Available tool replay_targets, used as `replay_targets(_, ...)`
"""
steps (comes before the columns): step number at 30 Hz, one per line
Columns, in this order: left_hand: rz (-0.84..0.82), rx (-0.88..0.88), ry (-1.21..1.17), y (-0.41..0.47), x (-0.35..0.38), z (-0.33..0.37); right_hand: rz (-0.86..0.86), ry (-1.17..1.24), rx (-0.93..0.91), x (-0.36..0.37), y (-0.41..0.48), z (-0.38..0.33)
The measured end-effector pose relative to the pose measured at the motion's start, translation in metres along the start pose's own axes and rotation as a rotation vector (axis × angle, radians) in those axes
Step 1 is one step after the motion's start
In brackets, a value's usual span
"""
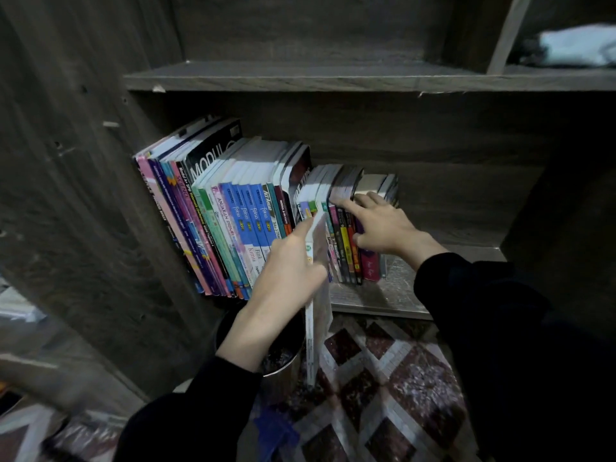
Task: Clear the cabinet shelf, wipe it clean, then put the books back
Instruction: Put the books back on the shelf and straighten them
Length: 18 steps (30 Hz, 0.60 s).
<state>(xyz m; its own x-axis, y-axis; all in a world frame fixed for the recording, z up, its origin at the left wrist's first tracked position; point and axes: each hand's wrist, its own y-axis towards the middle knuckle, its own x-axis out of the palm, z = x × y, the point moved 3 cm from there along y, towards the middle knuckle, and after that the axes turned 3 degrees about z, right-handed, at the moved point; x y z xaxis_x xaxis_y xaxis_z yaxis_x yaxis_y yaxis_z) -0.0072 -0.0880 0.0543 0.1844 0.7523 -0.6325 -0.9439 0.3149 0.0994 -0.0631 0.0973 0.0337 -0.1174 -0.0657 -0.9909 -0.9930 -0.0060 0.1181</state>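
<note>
Halfway out of the row of books [233,215] on the cabinet shelf [396,295]: one thin white book [318,295], pinched in the left hand [286,271], thumb on the near cover, fingers hidden behind, so closed on it as far as can be told. Long axis of that book running roughly vertical in the view, top edge level with the neighbouring spines, bottom edge hanging well below the shelf lip, over a round metal bin [283,358] and the patterned rug [400,378]. Right hand [383,221] spread flat, fingers apart, resting on the tops and fronts of the small dark books [346,241] just right of the gap, apparently steadying them; gripping nothing. Taller workbooks leaning left against the cabinet wall, shorter ones upright at the right, bare shelf beyond. Judged as either pulling this book clear or sliding it back in; impossible to tell which, though a shelf this full suggests clearing barely begun or restocking nearly done. Left hand plainly the nearer to the book; any further travel along a line toward or away from the body, spine kept parallel to its neighbours. A pale cloth-like bundle [576,45] lying on the upper right shelf, blurred.
</note>
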Motion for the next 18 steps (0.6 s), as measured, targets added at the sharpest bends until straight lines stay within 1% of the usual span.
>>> replay_targets(2,0.025,-0.006,-0.006,0.004,-0.010,0.002,0.038,0.020,0.024,0.003,-0.004,0.003)
replay_targets(4,0.039,0.024,-0.020,0.006,-0.019,0.008,0.068,0.031,0.033,0.007,-0.008,0.008)
replay_targets(9,0.099,0.123,-0.057,0.021,-0.031,0.037,0.070,0.076,0.030,0.011,-0.017,0.019)
replay_targets(13,0.175,0.232,0.006,0.045,-0.034,0.060,0.068,0.083,0.030,0.012,-0.017,0.025)
replay_targets(18,0.212,0.231,0.125,0.061,-0.040,0.080,0.064,0.106,0.027,0.013,-0.016,0.025)
